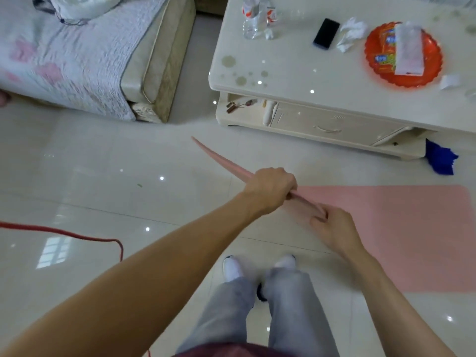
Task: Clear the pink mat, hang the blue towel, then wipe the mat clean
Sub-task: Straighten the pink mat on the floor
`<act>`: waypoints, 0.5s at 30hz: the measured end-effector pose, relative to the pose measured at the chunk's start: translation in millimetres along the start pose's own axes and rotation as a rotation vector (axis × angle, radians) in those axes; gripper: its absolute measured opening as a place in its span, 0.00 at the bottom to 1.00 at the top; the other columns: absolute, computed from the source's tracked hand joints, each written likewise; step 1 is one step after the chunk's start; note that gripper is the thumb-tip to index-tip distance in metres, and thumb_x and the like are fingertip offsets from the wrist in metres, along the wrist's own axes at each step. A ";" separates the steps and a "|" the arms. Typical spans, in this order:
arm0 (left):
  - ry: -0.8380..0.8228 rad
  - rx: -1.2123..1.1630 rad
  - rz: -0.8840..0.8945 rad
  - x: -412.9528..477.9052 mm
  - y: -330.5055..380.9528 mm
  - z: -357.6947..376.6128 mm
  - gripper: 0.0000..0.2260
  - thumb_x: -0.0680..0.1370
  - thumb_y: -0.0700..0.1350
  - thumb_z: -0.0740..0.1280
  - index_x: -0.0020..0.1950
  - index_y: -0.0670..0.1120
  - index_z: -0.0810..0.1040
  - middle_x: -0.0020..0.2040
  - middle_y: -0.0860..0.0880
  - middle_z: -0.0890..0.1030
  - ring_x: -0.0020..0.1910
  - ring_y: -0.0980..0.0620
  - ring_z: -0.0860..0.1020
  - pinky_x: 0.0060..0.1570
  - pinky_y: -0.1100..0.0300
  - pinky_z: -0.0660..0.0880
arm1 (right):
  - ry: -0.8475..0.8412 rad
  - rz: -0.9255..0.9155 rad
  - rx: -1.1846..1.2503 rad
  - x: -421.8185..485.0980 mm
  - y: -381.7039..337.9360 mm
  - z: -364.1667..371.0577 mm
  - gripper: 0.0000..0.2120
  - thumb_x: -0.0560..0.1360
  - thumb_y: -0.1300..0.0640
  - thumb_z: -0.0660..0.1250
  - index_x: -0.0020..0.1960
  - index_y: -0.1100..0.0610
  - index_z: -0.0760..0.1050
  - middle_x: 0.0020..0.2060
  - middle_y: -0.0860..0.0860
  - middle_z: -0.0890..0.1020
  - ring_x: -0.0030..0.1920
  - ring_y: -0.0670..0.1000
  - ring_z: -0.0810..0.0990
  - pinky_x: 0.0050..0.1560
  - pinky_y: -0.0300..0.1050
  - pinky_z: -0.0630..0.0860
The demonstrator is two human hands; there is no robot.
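Note:
The pink mat (401,228) lies on the tiled floor at the right, with its left edge lifted off the floor. My left hand (270,189) is closed around that raised edge, which runs up and to the left as a thin pink strip. My right hand (332,228) grips the same edge a little lower and to the right. The mat's flat part carries nothing. A crumpled blue towel (440,158) lies on the floor by the right corner of the coffee table's base.
A white coffee table (296,73) stands ahead with bottles (251,16), a phone (326,33), tissue and a red plate (404,54). A sofa with a quilted cover (77,55) is at the upper left. A red cord (77,235) crosses the floor at left. My feet (233,269) stand below.

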State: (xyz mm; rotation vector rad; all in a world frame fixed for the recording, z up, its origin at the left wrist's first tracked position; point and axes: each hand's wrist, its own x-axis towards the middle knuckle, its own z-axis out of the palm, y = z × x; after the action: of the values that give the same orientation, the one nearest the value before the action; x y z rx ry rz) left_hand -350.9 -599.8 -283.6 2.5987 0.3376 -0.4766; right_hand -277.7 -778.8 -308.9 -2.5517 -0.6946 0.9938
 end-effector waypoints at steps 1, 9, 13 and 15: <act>-0.006 -0.007 0.014 1.4 6.5 0.1 0.08 0.78 0.41 0.64 0.52 0.45 0.82 0.48 0.43 0.82 0.46 0.42 0.79 0.40 0.57 0.68 | 0.010 -0.071 0.051 -2.9 -12.7 -9.2 0.11 0.72 0.62 0.66 0.42 0.46 0.77 0.32 0.44 0.80 0.35 0.49 0.78 0.34 0.35 0.70; -0.036 -0.112 0.036 31.2 7.0 -26.9 0.07 0.76 0.44 0.67 0.50 0.46 0.83 0.44 0.47 0.84 0.43 0.47 0.80 0.42 0.56 0.77 | 0.051 -0.195 -0.055 17.4 -59.2 -45.7 0.10 0.79 0.54 0.62 0.53 0.44 0.80 0.43 0.45 0.85 0.44 0.49 0.83 0.37 0.39 0.70; -0.076 -0.189 0.039 53.2 -27.7 -49.3 0.06 0.74 0.46 0.70 0.50 0.50 0.83 0.43 0.51 0.85 0.43 0.51 0.80 0.44 0.54 0.78 | 0.025 -0.199 -0.042 40.9 -87.1 -62.9 0.11 0.81 0.53 0.59 0.52 0.40 0.78 0.36 0.42 0.78 0.38 0.47 0.78 0.34 0.36 0.64; -0.090 -0.206 0.058 62.8 -35.9 -70.3 0.06 0.74 0.46 0.71 0.51 0.49 0.84 0.44 0.50 0.85 0.44 0.50 0.80 0.45 0.55 0.77 | 0.030 -0.202 -0.043 51.0 -98.7 -72.1 0.11 0.81 0.53 0.59 0.56 0.43 0.79 0.36 0.44 0.77 0.37 0.49 0.77 0.36 0.40 0.65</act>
State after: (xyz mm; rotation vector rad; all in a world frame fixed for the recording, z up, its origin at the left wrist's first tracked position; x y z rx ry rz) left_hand -286.0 -525.0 -264.4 2.3726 0.2650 -0.5090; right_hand -226.7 -677.1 -241.1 -2.4665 -0.9531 0.8801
